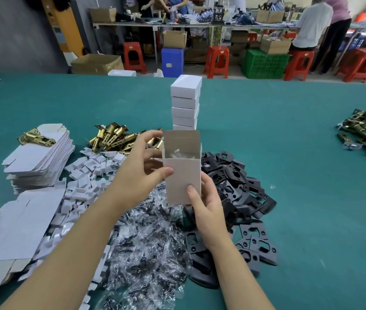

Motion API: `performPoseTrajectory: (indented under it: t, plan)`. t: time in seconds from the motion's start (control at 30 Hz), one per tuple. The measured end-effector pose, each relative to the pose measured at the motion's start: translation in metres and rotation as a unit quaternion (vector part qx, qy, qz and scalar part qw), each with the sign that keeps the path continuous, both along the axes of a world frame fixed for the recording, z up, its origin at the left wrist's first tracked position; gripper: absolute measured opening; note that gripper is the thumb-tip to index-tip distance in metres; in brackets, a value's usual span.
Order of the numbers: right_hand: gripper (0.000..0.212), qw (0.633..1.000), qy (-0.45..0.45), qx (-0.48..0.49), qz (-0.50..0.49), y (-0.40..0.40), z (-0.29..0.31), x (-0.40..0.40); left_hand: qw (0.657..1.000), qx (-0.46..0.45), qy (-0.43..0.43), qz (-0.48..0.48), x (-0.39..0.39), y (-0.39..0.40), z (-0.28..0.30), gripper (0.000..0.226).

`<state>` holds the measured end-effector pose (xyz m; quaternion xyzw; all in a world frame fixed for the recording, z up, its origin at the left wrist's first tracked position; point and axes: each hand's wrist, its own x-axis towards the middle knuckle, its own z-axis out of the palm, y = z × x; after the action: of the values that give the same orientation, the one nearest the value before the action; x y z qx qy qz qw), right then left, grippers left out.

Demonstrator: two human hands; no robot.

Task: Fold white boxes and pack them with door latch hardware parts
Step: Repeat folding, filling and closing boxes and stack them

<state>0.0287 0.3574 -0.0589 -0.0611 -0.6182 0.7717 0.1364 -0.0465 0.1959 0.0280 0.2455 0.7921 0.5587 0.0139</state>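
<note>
Both hands (left (140, 173), right (206, 204)) grip an upright open-topped white box (182, 175) above crowded parts piles (146, 242).

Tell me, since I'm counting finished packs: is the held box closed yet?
Open. The box stands upright with its top flap raised, and something clear shows inside.

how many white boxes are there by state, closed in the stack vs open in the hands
Closed boxes in the stack: 5
Open box held upright by the left hand and right hand: 1
Total: 6
The flat unfolded blanks at left are not counted.
</note>
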Motion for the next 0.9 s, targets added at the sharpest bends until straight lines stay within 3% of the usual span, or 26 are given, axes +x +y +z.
performPoseTrajectory:
  t: [0.07, 0.13, 0.27, 0.43, 0.73, 0.8, 0.9]
  plan:
    - [0.058, 0.993, 0.005, 0.104, -0.058, -0.001, -0.003, 0.002, 1.0, -0.009, 0.007, 0.002, 0.002, -0.002, -0.004, 0.07]
    - [0.053, 0.982, 0.04, 0.161, -0.091, -0.003, -0.006, 0.003, 1.0, -0.008, 0.006, 0.003, 0.004, -0.003, -0.008, 0.068]
    - [0.063, 0.954, 0.07, 0.268, -0.112, -0.006, -0.008, 0.005, 1.0, 0.006, -0.005, 0.002, 0.004, -0.007, -0.014, 0.068]
    - [0.06, 0.968, 0.075, 0.225, -0.082, -0.005, -0.01, 0.003, 0.998, -0.057, -0.018, -0.016, 0.007, -0.007, -0.02, 0.07]
    - [0.043, 0.963, 0.074, 0.245, -0.087, -0.002, -0.008, 0.004, 0.997, -0.067, -0.043, -0.008, 0.01, -0.007, -0.026, 0.081]
    - [0.039, 0.963, 0.073, 0.248, -0.081, -0.002, -0.008, 0.004, 0.997, -0.051, -0.058, -0.009, 0.01, -0.008, -0.026, 0.073]
    - [0.036, 0.963, 0.07, 0.247, -0.078, -0.002, -0.009, 0.003, 0.995, -0.009, -0.101, 0.013, 0.009, -0.007, -0.026, 0.044]
